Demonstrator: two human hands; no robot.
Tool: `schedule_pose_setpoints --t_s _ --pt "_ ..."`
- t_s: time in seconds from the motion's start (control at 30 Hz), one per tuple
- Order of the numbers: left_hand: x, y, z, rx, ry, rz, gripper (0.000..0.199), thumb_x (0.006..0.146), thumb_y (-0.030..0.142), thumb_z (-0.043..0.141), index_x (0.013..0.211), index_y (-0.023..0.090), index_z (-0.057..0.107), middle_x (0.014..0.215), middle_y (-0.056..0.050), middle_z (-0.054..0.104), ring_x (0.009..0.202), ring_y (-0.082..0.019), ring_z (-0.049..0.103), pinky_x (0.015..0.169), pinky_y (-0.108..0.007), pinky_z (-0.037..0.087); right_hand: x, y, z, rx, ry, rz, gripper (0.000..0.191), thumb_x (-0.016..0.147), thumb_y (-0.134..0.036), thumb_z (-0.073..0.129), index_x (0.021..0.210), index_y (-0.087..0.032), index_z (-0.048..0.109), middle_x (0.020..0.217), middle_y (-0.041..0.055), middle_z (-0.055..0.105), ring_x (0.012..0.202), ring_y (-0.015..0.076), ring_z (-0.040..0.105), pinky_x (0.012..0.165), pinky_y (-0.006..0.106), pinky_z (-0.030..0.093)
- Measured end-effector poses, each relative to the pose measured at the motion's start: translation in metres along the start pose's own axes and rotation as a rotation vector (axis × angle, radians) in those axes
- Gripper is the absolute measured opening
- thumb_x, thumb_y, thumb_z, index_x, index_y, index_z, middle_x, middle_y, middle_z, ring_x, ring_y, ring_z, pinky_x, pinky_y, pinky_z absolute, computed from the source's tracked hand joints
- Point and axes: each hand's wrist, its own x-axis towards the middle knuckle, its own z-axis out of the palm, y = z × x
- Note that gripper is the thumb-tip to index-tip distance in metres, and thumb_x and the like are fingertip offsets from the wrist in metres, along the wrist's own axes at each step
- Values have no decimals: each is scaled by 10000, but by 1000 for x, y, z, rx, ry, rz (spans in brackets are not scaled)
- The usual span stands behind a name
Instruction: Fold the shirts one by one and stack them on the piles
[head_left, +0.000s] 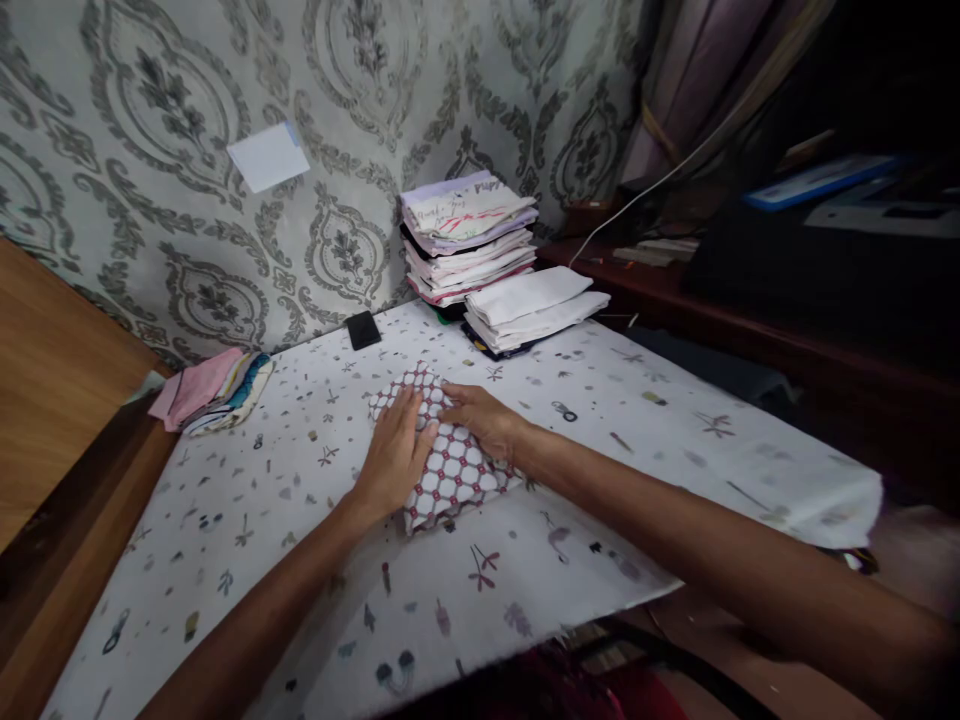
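1. A folded patterned cloth lies mid-desk, partly covered by both hands.
2. The left hand lies palm down on the cloth's left side, its grip loosely spread, thumb apart from the fingers; its palm is hidden.
3. The right hand rests on the right side, fingers bent; I cannot tell whether its grip pinches any fabric.
4. The left forearm is cut off at the bottom, the right forearm near the lower right corner.
5. Writing on the tall clothes stack is hard to read; a white pile hides part of its base.
6. Deep shadow blurs a blue-edged thing at right.
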Motion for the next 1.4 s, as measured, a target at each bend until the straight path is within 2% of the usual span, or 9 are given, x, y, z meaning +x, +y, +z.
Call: schedule_pose_setpoints --t_s 0.17,0.47,0.73,0.93,1.07,1.17,1.23,1.33,1.4 --pt "9 3 20 67 -125 20 657 1035 562 243 1555 165 307 1658 -178 250 1556 -288 162 1253 -558 160 -1 -1 -23 4 59 110 351 637 -11 631 931 -190 705 794 30 753 787 214 710 892 393 571" --pt "10 6 24 181 -150 8 663 1044 533 199 1552 120 305 1654 -195 249 1559 -286 150 1251 -551 148 -12 -4 -26 -92 18 64 275 710 -79 666 958 -193 701 730 20 716 700 189 661 812 350 566" --pt "10 9 22 156 -144 -39 652 1052 504 184 1551 102 304 1656 -191 245 1559 -272 158 1254 -532 148 -24 -9 -30 -836 110 -186 579 754 -80 605 1327 -161 593 823 13 682 765 186 625 761 324 507" --pt "10 22 17 293 -223 -64 675 1049 514 224 1569 87 281 1673 -166 189 1567 -259 115 1267 -501 129 -35 -19 -31 -1264 89 -187 541 842 -101 550 1377 -186 549 914 49 698 861 224 657 797 336 495" --pt "10 27 20 337 -237 -75 662 1044 499 282 1555 79 317 1668 -178 202 1563 -289 128 1262 -523 147 -39 -25 -12 -1549 149 -236 392 920 -134 471 1285 -183 604 1153 133 654 1020 270 649 829 365 505" --pt "8 24 21 306 -175 -1 583 1029 401 379 1506 66 401 1619 -211 331 1541 -328 217 1248 -546 174 -25 -22 13 -1541 13 -365 324 972 -154 408 1202 -130 636 1228 163 632 1157 262 605 966 361 487" --pt "8 17 16 229 -142 85 465 1008 306 426 1400 79 528 1496 -215 512 1456 -333 389 1212 -519 269 -9 -15 26 -1478 -54 -423 353 1002 -180 367 1244 -94 609 1292 180 624 1246 250 567 1068 356 436" --pt "13 -6 0 100 -89 126 309 1001 238 406 1104 138 680 1168 -150 705 1141 -268 622 1028 -415 468 16 -3 29 -1413 -29 -412 432 1039 -247 285 1334 -69 548 1330 193 632 1288 247 559 1120 385 408" --pt "20 -29 -14 38 0 76 315 1010 251 382 944 166 679 994 -102 711 971 -231 636 921 -382 501 26 6 22 -1420 -1 -418 461 1042 -264 252 1354 -83 540 1332 182 642 1280 248 572 1125 403 412"
